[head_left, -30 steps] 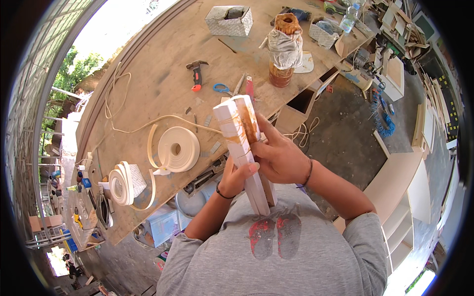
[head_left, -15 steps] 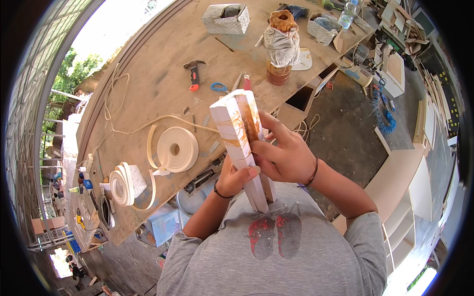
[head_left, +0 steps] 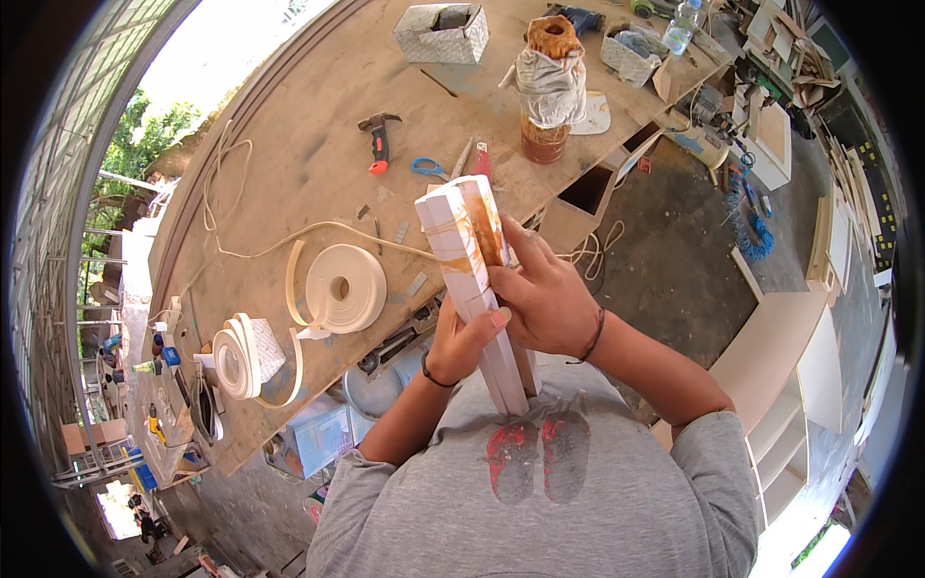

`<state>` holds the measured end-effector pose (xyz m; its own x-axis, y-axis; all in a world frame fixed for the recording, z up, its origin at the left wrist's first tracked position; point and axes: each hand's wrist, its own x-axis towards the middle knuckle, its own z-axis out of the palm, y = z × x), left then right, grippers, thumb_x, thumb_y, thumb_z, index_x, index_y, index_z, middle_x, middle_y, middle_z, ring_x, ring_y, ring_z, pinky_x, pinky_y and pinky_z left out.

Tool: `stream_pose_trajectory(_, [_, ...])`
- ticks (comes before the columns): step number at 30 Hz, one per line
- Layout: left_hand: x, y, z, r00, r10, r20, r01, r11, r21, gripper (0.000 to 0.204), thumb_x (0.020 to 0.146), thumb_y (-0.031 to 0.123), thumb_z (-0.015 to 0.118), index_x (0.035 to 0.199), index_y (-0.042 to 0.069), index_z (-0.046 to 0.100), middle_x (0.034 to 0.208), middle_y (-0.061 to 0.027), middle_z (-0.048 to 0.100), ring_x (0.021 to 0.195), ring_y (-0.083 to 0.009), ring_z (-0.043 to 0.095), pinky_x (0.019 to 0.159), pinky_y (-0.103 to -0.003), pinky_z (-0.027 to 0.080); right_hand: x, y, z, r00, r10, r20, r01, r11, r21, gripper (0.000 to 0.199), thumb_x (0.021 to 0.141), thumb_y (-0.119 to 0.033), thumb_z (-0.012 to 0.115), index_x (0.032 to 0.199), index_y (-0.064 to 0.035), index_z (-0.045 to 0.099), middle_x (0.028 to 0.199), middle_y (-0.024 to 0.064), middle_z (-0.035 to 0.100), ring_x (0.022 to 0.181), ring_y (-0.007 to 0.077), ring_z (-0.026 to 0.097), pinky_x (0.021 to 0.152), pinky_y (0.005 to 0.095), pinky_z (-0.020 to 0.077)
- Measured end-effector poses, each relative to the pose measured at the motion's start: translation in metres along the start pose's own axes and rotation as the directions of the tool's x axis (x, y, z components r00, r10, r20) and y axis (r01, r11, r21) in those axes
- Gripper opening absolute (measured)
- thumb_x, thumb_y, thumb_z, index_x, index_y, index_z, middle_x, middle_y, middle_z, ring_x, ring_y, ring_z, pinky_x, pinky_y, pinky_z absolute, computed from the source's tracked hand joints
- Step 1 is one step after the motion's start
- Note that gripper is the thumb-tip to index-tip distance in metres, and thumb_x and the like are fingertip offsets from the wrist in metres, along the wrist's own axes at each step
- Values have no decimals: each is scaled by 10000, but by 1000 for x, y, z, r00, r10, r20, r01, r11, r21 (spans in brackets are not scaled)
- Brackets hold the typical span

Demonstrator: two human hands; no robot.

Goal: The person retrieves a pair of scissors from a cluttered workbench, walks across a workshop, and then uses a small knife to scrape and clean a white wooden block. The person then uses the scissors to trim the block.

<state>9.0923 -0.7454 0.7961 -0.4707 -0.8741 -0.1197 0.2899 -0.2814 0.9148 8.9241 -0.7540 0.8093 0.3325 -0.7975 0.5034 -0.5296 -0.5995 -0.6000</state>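
Observation:
A long, narrow white board piece (head_left: pixel 469 275) stands upright before my chest, its lower end against my shirt. Brown, glue-like smears run over its upper part, and a gap or groove with a brown-stained face shows along its right side. My left hand (head_left: pixel 459 347) is closed round the lower half, thumb across the front. My right hand (head_left: pixel 557 306) grips the right edge higher up, fingers bent and thumb against the stained face; some fingertips are hidden. Just beyond the top end lie blue-handled scissors (head_left: pixel 427 167) and a red-handled tool (head_left: pixel 482 157).
On the wooden workbench (head_left: pixel 299 164) are a hammer (head_left: pixel 380 143), a large roll of cream edge strip (head_left: pixel 361 289), a smaller roll (head_left: pixel 231 364), a cloth-wrapped jar of brown liquid (head_left: pixel 545 143) and a white box (head_left: pixel 441 39). A pale shelf unit (head_left: pixel 771 356) stands at right.
The board piece's upper end has shifted slightly right and leans a bit differently. My right hand has moved slightly, its wrist now a little left and higher. Both hands keep their grip.

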Motion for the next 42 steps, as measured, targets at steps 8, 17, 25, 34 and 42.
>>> stream_pose_trajectory(8, [2,-4,-1,1000,14,-26,-14,1000,6,558,799,174,582,1291,-49,442,1184,-89,549,1092,-156,521,938,-312,423,4,-4,-1,996,53,73,-53,999,0,271,756,-113,600,1011,-53,528,1350,336,378,1143,473,479,908,468,470])
stream_pose_trajectory(17, [5,1,-2,997,60,-37,-61,998,-30,653,764,252,646,1306,-43,434,1190,-91,556,1084,-170,540,944,-316,423,-2,1,4,1000,-10,2,9,970,244,239,801,-61,616,1008,-54,498,1405,343,313,1211,497,448,966,449,431])
stream_pose_trajectory(25, [-2,2,-8,996,85,26,-84,995,-47,775,719,342,700,1329,-41,414,1212,-120,554,1117,-215,545,963,-363,427,-13,-13,5,960,232,-155,-107,820,562,238,829,-23,633,984,-67,457,1305,253,481,1173,344,536,923,369,447])
stream_pose_trajectory(34, [-6,7,1,988,143,59,-136,985,-107,908,725,560,690,1336,-44,397,1230,-138,550,1156,-237,539,972,-374,434,-11,-32,0,866,497,-55,-302,608,734,350,830,-38,627,1163,-43,521,1209,137,582,1086,198,570,891,321,446])
stream_pose_trajectory(42, [-6,-6,-4,968,234,-88,-228,971,65,676,921,528,432,1318,-19,421,1255,-148,554,1140,-230,560,959,-367,453,0,-38,-5,881,457,123,-292,320,901,429,861,-30,573,1282,17,502,1163,73,598,1086,131,534,936,288,427])
